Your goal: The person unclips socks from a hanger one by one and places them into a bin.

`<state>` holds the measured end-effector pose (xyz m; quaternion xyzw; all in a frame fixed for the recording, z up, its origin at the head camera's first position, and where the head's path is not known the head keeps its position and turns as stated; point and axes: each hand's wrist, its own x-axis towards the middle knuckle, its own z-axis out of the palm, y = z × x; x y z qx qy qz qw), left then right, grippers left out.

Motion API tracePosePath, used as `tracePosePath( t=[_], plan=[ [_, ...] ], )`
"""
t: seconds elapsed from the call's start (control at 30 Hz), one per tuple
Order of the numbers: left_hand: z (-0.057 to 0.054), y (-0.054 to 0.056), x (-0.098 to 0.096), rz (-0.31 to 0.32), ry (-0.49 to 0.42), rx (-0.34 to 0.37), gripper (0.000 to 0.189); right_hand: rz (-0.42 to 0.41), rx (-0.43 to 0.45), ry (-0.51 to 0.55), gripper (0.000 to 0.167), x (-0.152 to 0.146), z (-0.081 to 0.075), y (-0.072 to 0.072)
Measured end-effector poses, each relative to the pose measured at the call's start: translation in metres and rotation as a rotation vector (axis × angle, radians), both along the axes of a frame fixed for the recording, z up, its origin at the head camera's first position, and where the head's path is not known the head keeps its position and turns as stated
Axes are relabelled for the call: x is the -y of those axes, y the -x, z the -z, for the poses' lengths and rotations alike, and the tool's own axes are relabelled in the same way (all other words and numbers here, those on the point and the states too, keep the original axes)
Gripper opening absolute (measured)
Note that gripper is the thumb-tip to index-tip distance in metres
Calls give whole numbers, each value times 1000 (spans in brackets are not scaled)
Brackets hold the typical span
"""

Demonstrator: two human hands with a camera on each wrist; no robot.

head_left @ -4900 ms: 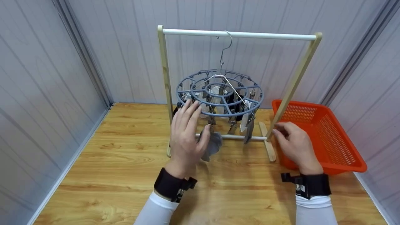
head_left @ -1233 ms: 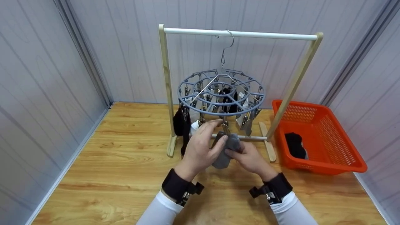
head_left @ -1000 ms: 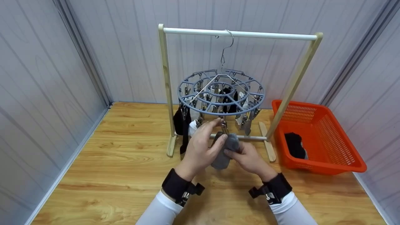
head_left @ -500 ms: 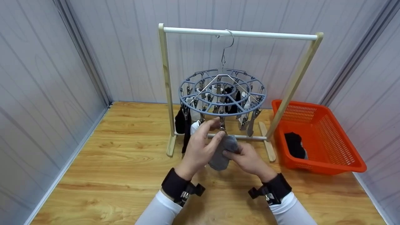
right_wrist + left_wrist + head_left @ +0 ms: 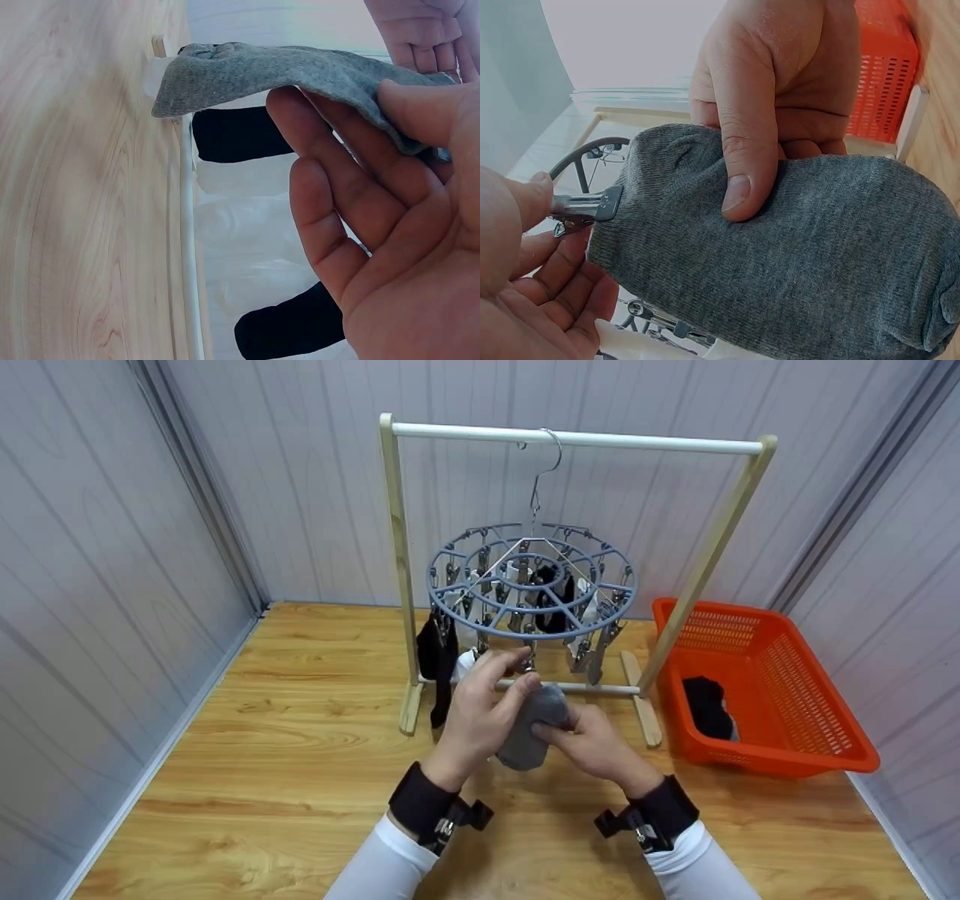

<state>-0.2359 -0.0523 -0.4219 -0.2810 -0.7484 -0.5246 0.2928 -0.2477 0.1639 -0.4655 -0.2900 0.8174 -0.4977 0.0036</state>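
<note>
A grey sock hangs below the front of the round clip hanger, its cuff at a metal clip. My left hand pinches that clip between thumb and fingers, best seen in the left wrist view. With thumb over fingers, my right hand grips the sock near its cuff. The right wrist view has the sock stretching out past my right hand's fingers. Other socks hang around the ring, among them a black sock on the left and a dark one farther back.
A wooden stand with a white top rail carries the hanger by its hook. To the right is an orange basket, with a black sock inside. Pale panel walls enclose the wooden tabletop.
Earliest, my left hand was raised at the ring's left front and my right hand was beside the stand's right post. Both have since come to the sock, which lately shifted slightly left.
</note>
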Motion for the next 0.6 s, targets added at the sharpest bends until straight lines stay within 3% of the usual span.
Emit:
tracePosePath(
  t=[0.6],
  plan=[
    [0,0,0,1,-44,35,29,-6,2,-28,21,1,-2,-1]
  ],
)
